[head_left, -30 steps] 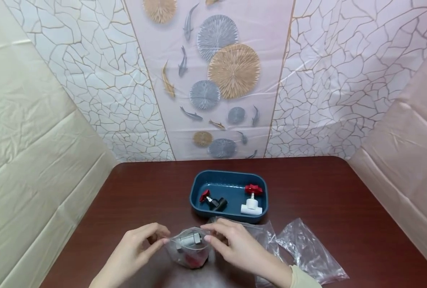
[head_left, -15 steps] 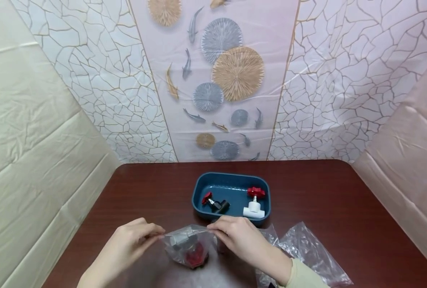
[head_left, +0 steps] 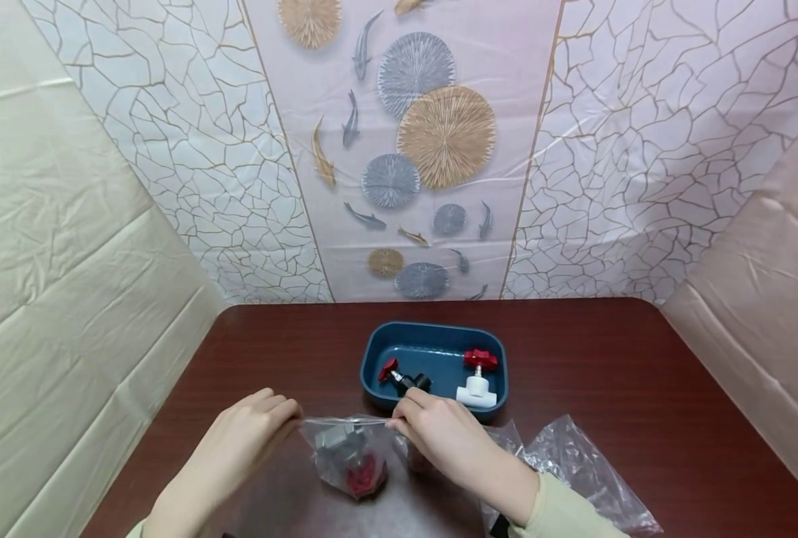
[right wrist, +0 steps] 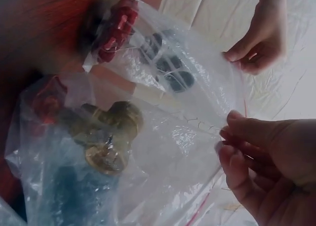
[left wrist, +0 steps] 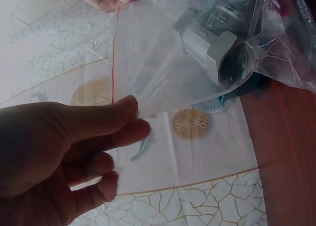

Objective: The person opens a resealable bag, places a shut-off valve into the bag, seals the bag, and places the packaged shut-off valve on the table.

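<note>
Clear bag (head_left: 377,435) with grey valve (head_left: 347,453) inside
Head view: left hand (head_left: 251,430) and right hand (head_left: 447,439) pinch the bag at its mouth, nearer than the blue tray (head_left: 432,357). Left wrist view: the valve body shows through. Right wrist view: brass valve (right wrist: 112,134) in 2nd bag (right wrist: 165,194), also nearer than the tray.

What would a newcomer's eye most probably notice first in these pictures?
Likely the clear bag in front, its top edge stretched between the left hand and right hand, with a red-handled grey valve inside. Behind it, a blue tray holds a black valve and a white valve; above, a large gold disc stands out on the backdrop.
</note>
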The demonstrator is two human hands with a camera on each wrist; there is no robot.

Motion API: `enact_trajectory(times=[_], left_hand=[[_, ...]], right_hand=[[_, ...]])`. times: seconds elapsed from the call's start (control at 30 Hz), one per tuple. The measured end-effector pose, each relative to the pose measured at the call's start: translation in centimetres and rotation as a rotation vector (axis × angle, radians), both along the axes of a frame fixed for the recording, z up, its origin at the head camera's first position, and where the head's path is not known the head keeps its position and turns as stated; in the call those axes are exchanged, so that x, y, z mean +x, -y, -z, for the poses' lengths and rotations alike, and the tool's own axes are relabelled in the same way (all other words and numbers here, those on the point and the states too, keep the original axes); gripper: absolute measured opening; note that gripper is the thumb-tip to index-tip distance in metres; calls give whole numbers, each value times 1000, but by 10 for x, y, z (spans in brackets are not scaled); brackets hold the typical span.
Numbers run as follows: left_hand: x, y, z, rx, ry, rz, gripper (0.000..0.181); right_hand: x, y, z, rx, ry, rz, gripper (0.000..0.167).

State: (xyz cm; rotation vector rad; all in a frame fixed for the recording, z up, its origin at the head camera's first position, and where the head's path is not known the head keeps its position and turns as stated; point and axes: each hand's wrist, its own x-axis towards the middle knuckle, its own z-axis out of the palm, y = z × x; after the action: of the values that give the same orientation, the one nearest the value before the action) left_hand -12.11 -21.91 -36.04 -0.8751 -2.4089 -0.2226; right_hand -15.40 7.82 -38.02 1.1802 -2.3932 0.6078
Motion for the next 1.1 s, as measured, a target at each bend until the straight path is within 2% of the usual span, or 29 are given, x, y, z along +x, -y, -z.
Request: enact_trajectory(times=[0.17,0.4,0.67,0.77,0.83,0.9,1.0,1.1], left_hand=[[-1,0,0,-49,-30,-5,16],[-3,3,2,-60,-33,12,17],[-3,7,2,-68,-21,-3,12],[-4,1,1,-93,8,-4,27],[-6,-9,1,-95,39,22,37],[-10,-23,2,-84,63,70,39],[-16,-43,4,-68,60,145,31],[-21,-52,7,-56,25,215,20]], right_hand=[[0,1,-1,28,-46,-11,11],[-2,1,1,54,-212,-109,13],[-5,6,1,79,-265,-98,11],[-5,8,0,73,-271,-101,11],[-5,8,-1,82,-267,-98,10],[-5,9,-2,89,-257,-95,10],[-3,10,-2,105,-246,-95,9],[-2,11,-1,114,-234,-111,9]])
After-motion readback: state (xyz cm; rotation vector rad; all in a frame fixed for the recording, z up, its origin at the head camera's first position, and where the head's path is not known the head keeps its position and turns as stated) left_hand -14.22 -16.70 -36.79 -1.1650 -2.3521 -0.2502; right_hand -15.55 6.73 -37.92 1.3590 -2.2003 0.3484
